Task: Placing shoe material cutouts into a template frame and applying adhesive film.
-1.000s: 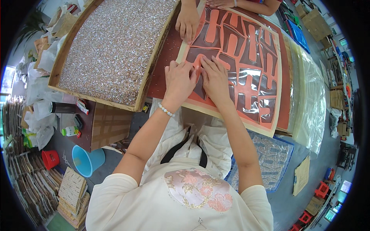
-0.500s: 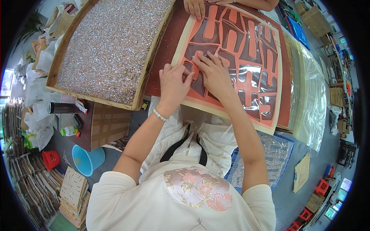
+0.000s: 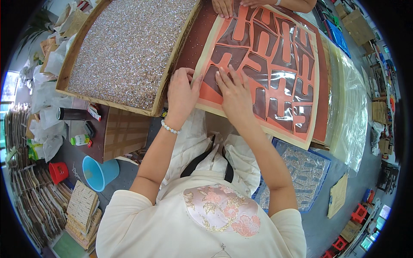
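A coral-red stencil sheet (image 3: 245, 31) with a cream border lies on a dark red board (image 3: 194, 48); glossy clear film shows in its dark, irregular cut-outs. My right hand (image 3: 235, 96) rests palm down on the sheet's near left part, fingers spread and holding nothing. Beside it, my left hand (image 3: 180, 94) is at the left border, fingers curled and thumb toward the sheet. Whatever may be between those fingertips is hidden. Another person's hand (image 3: 223, 7) presses on the far left corner, and that person's second hand (image 3: 254, 2) touches the far edge.
A wooden tray (image 3: 167, 81) of glittering granules stands close to my left hand. Clear plastic sheets (image 3: 355, 116) hang over the right side. Below are a blue bucket (image 3: 100, 174), a red bucket (image 3: 59, 172) and a blue tray (image 3: 304, 178) holding a patterned, glittery sheet.
My left hand has moved left, from over the cut-outs to the sheet's left border. My right hand has slid nearer to me. The whole view has shifted slightly.
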Available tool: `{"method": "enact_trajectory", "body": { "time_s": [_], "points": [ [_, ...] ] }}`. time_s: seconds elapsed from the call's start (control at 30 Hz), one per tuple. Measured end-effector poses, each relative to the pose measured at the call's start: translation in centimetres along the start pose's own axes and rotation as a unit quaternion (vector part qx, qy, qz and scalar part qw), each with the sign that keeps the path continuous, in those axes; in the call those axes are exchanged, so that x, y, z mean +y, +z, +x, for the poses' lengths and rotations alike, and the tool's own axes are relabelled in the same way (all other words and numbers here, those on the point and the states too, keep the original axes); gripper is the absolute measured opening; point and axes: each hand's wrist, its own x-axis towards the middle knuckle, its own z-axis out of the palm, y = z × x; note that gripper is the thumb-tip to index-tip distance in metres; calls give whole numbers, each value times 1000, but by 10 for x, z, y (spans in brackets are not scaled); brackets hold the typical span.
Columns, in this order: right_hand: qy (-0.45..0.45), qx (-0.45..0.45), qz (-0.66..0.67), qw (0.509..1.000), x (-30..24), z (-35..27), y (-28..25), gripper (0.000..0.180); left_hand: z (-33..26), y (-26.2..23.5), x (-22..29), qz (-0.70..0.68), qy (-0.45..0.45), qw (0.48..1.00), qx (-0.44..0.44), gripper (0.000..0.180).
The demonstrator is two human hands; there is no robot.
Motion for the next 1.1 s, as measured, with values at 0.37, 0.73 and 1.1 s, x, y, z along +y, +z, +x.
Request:
{"method": "enact_trajectory", "body": {
  "time_s": [0.37,0.73,1.1],
  "points": [
    [52,14,102,993,-7,-10,-4,55,-7,-21,6,-56,-90,992,-75,25],
    [32,-29,34,998,-8,1,-12,43,-21,-31,2,51,-39,993,-103,29],
    [96,4,226,969,-26,-14,-13,55,-24,-47,18,-40,-61,993,-92,25]
  ]
}}
